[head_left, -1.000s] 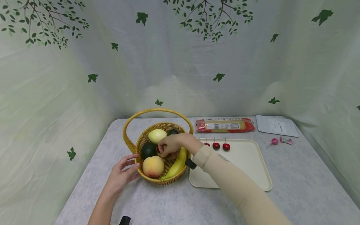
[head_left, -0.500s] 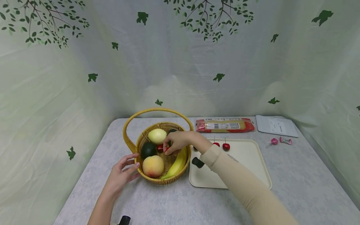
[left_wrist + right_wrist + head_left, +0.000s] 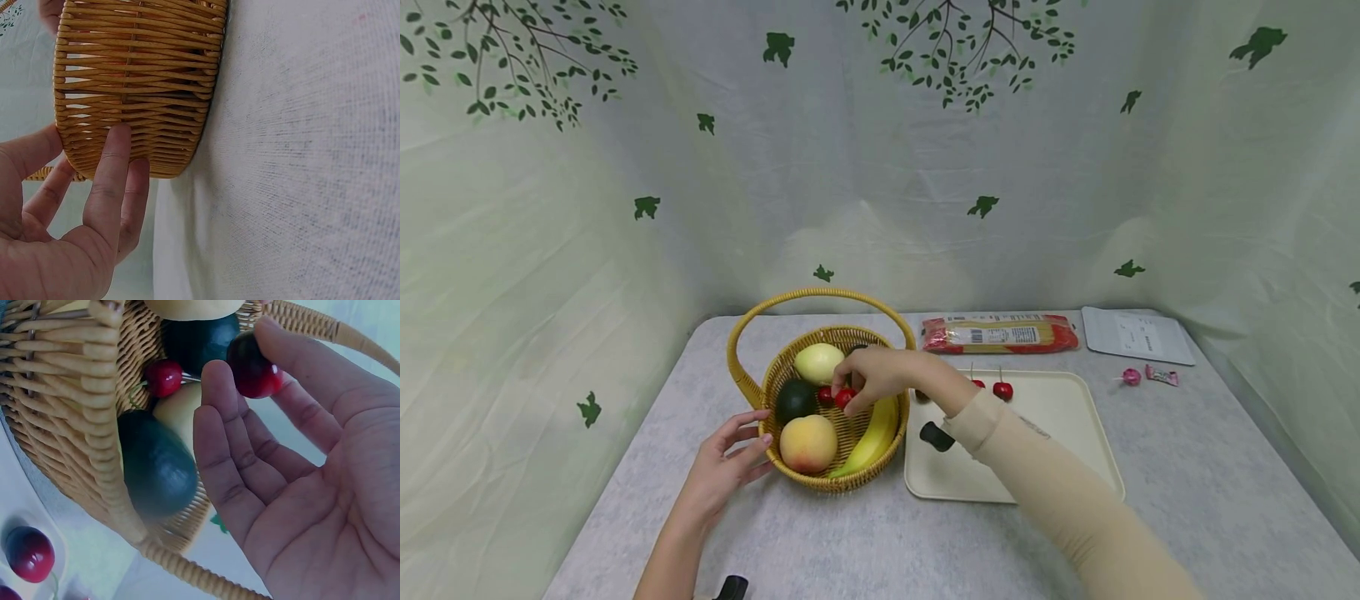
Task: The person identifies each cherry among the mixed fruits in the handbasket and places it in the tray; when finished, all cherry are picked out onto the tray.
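Note:
My right hand (image 3: 874, 377) is over the basket's middle, pinching a red cherry (image 3: 255, 369) between thumb and fingertips. Below it in the yellow wicker basket (image 3: 770, 454) lies a second cherry (image 3: 164, 378). Around these sit a dark green fruit (image 3: 795, 402), a pale yellow fruit (image 3: 820, 364), a peach (image 3: 808, 444) and a banana (image 3: 874, 437). Another dark green fruit (image 3: 156, 469) is mostly hidden by my right hand in the head view. With fairly straight fingers, my left hand (image 3: 724, 463) touches the basket's left rim and outer wall (image 3: 169, 125).
Right of the basket is a cream tray (image 3: 1060, 433) with cherries (image 3: 1003, 391) along its far side, partly covered by my right arm. Behind it lie a red-and-clear food packet (image 3: 1000, 334) and a silver pouch (image 3: 1138, 336). A lollipop (image 3: 1131, 377) and a wrapped candy (image 3: 1162, 375) are farther right.
My right hand has drawn slightly right inside the basket, bringing the pinched cherry and the one beside it into clearer view. My left hand keeps its place at the rim.

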{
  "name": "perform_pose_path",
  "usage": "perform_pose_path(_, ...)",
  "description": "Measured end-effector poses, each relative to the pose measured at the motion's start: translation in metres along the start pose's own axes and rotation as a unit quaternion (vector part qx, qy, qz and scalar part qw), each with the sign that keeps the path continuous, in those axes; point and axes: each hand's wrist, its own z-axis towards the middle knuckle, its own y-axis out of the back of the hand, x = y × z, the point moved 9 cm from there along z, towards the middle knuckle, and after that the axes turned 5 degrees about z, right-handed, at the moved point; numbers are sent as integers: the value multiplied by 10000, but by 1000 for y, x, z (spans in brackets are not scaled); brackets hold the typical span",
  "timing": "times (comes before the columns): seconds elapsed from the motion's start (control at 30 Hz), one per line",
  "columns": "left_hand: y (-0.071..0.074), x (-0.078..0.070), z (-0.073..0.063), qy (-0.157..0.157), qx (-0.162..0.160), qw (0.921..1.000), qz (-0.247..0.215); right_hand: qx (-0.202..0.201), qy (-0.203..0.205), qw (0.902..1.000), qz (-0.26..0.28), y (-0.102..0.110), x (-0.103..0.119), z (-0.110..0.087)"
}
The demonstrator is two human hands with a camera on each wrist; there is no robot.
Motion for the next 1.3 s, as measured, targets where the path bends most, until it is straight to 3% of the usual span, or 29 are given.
perform_pose_path(0.43, 1, 2, 0, 42, -3, 10000, -30, -739, 645, 9949, -237, 17, 15, -33)
perform_pose_path(0.8, 0, 3, 2, 86, -13, 10000, -26, -1096, 409, 9929, 202, 32, 10, -83)
perform_pose_path(1.3, 0, 3, 2, 159, -3, 9999, -23, -1610, 260, 9843, 682, 45, -6, -132)
